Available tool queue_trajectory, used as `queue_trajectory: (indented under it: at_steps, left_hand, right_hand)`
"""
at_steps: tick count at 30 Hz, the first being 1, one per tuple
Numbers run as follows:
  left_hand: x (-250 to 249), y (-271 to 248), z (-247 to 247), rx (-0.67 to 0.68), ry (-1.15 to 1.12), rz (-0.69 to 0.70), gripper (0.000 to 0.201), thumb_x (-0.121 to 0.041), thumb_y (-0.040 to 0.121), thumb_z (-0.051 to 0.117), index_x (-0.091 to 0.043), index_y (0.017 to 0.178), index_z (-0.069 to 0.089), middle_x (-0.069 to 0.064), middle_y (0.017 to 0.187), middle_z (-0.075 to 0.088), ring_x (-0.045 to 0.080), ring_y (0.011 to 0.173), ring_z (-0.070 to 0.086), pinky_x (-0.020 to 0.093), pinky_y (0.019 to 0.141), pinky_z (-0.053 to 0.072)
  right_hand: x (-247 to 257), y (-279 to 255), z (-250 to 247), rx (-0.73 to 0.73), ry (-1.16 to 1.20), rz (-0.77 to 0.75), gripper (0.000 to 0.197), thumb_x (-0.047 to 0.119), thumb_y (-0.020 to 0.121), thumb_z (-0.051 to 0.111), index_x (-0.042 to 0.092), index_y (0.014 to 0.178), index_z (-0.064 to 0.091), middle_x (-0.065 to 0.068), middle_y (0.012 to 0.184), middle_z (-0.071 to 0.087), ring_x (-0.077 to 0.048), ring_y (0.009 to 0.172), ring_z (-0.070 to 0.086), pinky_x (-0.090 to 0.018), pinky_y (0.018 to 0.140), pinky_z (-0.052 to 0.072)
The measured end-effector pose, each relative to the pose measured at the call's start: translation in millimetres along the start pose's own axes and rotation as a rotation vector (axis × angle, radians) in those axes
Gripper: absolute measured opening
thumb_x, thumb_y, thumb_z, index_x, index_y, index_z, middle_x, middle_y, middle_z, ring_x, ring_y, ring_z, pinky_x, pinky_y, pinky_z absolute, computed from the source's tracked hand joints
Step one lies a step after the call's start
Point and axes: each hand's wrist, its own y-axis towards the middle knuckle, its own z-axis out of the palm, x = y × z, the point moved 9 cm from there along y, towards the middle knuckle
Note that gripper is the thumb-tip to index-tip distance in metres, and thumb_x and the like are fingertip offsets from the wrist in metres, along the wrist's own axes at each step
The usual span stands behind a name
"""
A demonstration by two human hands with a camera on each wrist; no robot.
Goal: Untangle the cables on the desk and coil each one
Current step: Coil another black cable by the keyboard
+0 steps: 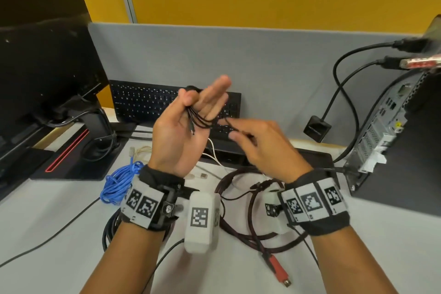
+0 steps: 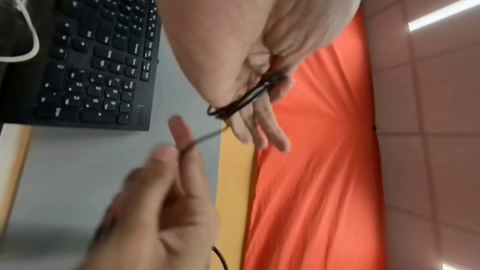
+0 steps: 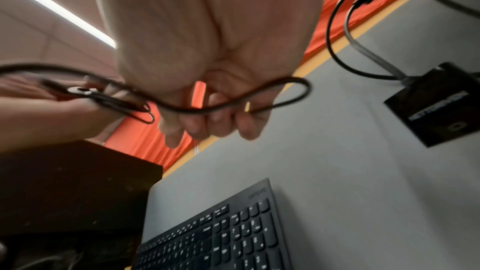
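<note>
The left hand is raised above the black keyboard, palm up, fingers straight, with the thin black cable looped in several turns round them and its thumb pressing the turns against the fingers. The right hand, just right of it and also in front of the keyboard, pinches the cable's free end between thumb and curled fingers. Only the head view shows the rest on the white worktop, all nearer the person than the keyboard: a bundled blue cable, a cream cable, a white cable and a dark red braided cable with a red plug. The left wrist view alone shows the turns sitting across the finger bases. The right wrist view alone shows the loose end forming an open loop under the right palm
</note>
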Motion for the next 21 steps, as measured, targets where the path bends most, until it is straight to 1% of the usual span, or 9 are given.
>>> queue_trajectory:
  at_steps: [2, 4, 6, 8, 12, 15, 17, 19, 21]
  left_hand:
    - [-6, 2, -7, -0.047, 0.151, 0.072, 0.032, -0.015, 0.110, 0.023, -0.014, 0.083, 0.039, 0.025, 0.131, 0.063, 0.031, 0.136, 0.051, 0.043, 0.121, 0.030]
    - [-14, 1, -10, -0.096, 0.659, 0.138, 0.033, -0.009, 0.109, 0.026, -0.017, 0.078, 0.038, 0.014, 0.118, 0.072, 0.022, 0.128, 0.059, 0.042, 0.116, 0.036]
    - [-9, -3, -4, -0.049, 1.186, 0.169, 0.036, -0.012, 0.110, 0.028, -0.021, 0.077, 0.041, -0.011, 0.092, 0.075, -0.002, 0.099, 0.066, 0.026, 0.093, 0.048]
    - [2, -6, -3, -0.013, 1.450, 0.141, 0.036, -0.016, 0.110, 0.031, -0.021, 0.076, 0.045, -0.012, 0.064, 0.062, -0.001, 0.062, 0.058, 0.020, 0.066, 0.043]
    - [12, -5, -15, -0.008, 1.451, 0.010, 0.039, -0.022, 0.109, 0.036, -0.022, 0.073, 0.051, -0.012, 0.050, 0.044, 0.007, 0.044, 0.046, 0.026, 0.053, 0.037]
    - [15, -6, -19, -0.003, 1.378, -0.063, 0.043, -0.026, 0.109, 0.039, -0.013, 0.077, 0.065, -0.012, 0.049, 0.045, 0.003, 0.045, 0.048, 0.032, 0.051, 0.045]
    - [11, -6, -19, -0.008, 1.277, -0.055, 0.044, -0.026, 0.108, 0.040, -0.018, 0.077, 0.069, -0.009, 0.052, 0.049, 0.005, 0.049, 0.049, 0.023, 0.052, 0.045]
    - [5, -6, -22, -0.012, 1.171, -0.055, 0.048, -0.028, 0.108, 0.039, -0.031, 0.071, 0.069, 0.013, 0.062, 0.052, 0.019, 0.055, 0.049, 0.018, 0.056, 0.042]
    - [8, -8, -26, 0.026, 1.105, -0.151, 0.044, -0.034, 0.107, 0.038, -0.030, 0.077, 0.069, 0.012, 0.063, 0.042, 0.017, 0.057, 0.038, 0.022, 0.057, 0.035]
  right_hand:
    - [7, -1, 20, 0.137, -0.091, -0.024, 0.030, 0.022, 0.102, 0.057, 0.028, 0.129, 0.069, 0.005, 0.090, 0.069, -0.003, 0.070, 0.055, -0.023, 0.063, 0.046]
    - [16, -1, 20, 0.120, -0.091, -0.066, 0.022, 0.019, 0.101, 0.059, 0.022, 0.115, 0.076, 0.004, 0.079, 0.063, -0.010, 0.069, 0.053, -0.039, 0.065, 0.048]
    - [27, -1, 2, -0.013, -0.022, -0.132, 0.014, 0.015, 0.096, 0.067, 0.017, 0.102, 0.079, 0.016, 0.068, 0.052, -0.003, 0.063, 0.050, -0.025, 0.061, 0.043]
    - [29, 0, -18, -0.152, 0.025, -0.151, 0.012, 0.010, 0.090, 0.074, 0.015, 0.097, 0.081, 0.022, 0.063, 0.044, 0.000, 0.059, 0.047, -0.013, 0.063, 0.036]
    - [1, -2, -47, -0.353, 0.286, 0.037, 0.007, 0.011, 0.083, 0.081, 0.016, 0.087, 0.078, 0.000, 0.059, 0.058, -0.006, 0.055, 0.048, -0.020, 0.060, 0.044]
    - [-21, -2, -45, -0.297, 0.603, 0.167, 0.014, 0.007, 0.076, 0.085, 0.008, 0.085, 0.074, -0.025, 0.063, 0.056, -0.021, 0.055, 0.058, -0.031, 0.059, 0.055]
    - [-27, -4, -33, -0.122, 0.793, 0.189, 0.016, 0.002, 0.075, 0.083, 0.001, 0.086, 0.073, -0.023, 0.063, 0.056, -0.020, 0.046, 0.053, -0.028, 0.050, 0.051]
    - [-29, -7, -27, -0.003, 0.845, 0.184, 0.017, 0.004, 0.074, 0.083, 0.001, 0.089, 0.075, -0.010, 0.064, 0.062, -0.011, 0.043, 0.049, -0.019, 0.045, 0.043]
    - [-36, -9, -36, -0.093, 0.825, 0.173, 0.016, 0.008, 0.074, 0.082, 0.003, 0.088, 0.077, 0.006, 0.058, 0.059, -0.003, 0.048, 0.050, -0.011, 0.054, 0.045]
